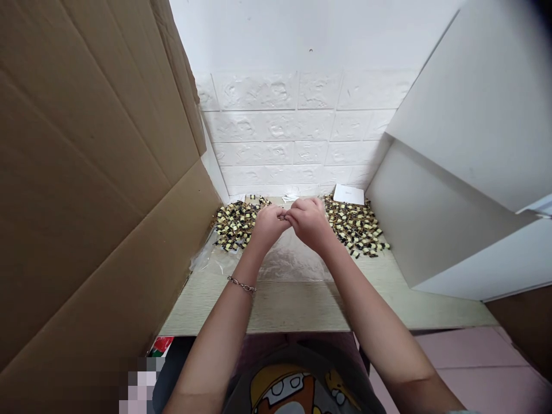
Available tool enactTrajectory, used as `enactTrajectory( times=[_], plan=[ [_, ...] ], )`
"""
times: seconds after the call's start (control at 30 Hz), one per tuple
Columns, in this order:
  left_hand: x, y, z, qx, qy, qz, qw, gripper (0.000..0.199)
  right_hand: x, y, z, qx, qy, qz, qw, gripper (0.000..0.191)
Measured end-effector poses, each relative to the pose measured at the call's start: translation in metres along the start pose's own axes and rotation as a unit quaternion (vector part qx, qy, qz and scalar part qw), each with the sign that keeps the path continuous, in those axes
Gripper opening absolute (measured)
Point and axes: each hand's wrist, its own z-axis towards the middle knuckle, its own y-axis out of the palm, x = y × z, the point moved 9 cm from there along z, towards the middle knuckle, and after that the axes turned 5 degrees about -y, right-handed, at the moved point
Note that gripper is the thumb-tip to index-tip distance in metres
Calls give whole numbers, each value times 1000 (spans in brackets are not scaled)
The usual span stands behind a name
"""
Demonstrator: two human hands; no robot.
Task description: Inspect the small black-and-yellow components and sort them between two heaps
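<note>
My left hand (270, 224) and my right hand (309, 221) meet above the middle of the table, fingertips together. Both hands are closed in a pinch around something small that I cannot make out between the fingers. To the left of them lies a pile of small black and pale yellow parts (236, 223). A second pile of similar parts (356, 227) spreads on the right. Beneath my hands a clear plastic sheet (295, 259) covers part of the table. A chain bracelet (241, 284) circles my left wrist.
The pale wooden table (297, 310) ends near my body. A tall cardboard panel (107, 172) stands at the left and white panels (448, 230) at the right. Behind is a white brick-patterned wall (276, 123). A white card (349, 194) lies at the right pile's back edge.
</note>
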Motion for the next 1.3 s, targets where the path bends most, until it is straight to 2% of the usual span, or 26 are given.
enactTrajectory(
  times=[0.13, 0.2, 0.27, 0.3, 0.33, 0.37, 0.4, 0.43, 0.5, 0.57, 0.63, 0.73, 0.93, 1.1, 1.3],
  plan=[
    [-10, 7, 1, -48, -48, -140, 988, 17, -24, -34, 2, 89, -49, 130, 986, 17],
    [-7, 10, -1, -76, -52, -182, 979, 21, -27, -58, 1, 159, -46, 160, 973, 14],
    [-1, 13, -5, -108, -64, -262, 957, 28, -20, -80, -3, 227, -24, 175, 958, 11],
    [2, 15, -7, -127, -79, -325, 934, 29, -15, -89, -5, 253, -9, 178, 951, 11],
    [6, 19, -11, -158, -107, -424, 885, 27, -9, -96, -6, 272, 4, 178, 946, 10],
    [13, 23, -15, -188, -133, -517, 825, 24, -5, -101, -6, 283, 12, 175, 943, 9],
    [21, 26, -18, -216, -149, -587, 766, 22, -3, -106, -5, 285, 13, 172, 943, 9],
    [31, 26, -21, -239, -155, -633, 720, 21, -1, -109, -3, 282, 9, 171, 944, 9],
    [50, 22, -22, -270, -140, -671, 676, 21, -2, -115, 4, 261, -7, 186, 947, 10],
    [68, 14, -20, -287, -114, -689, 655, 21, -4, -121, 12, 233, -21, 214, 949, 8],
    [83, 6, -18, -297, -94, -699, 644, 22, -7, -128, 18, 207, -28, 239, 948, 6],
    [101, -2, -18, -318, -76, -690, 646, 25, -15, -142, 23, 196, -44, 236, 951, 7],
    [123, -14, -26, -335, -54, -650, 680, 25, -28, -170, 14, 254, -76, 189, 945, 9],
    [128, -18, -35, -336, -68, -632, 695, 20, -36, -177, 3, 274, -95, 199, 936, 13],
    [115, -18, -36, -308, -79, -610, 726, 22, -42, -169, 2, 249, -122, 175, 945, 19]
  ],
)
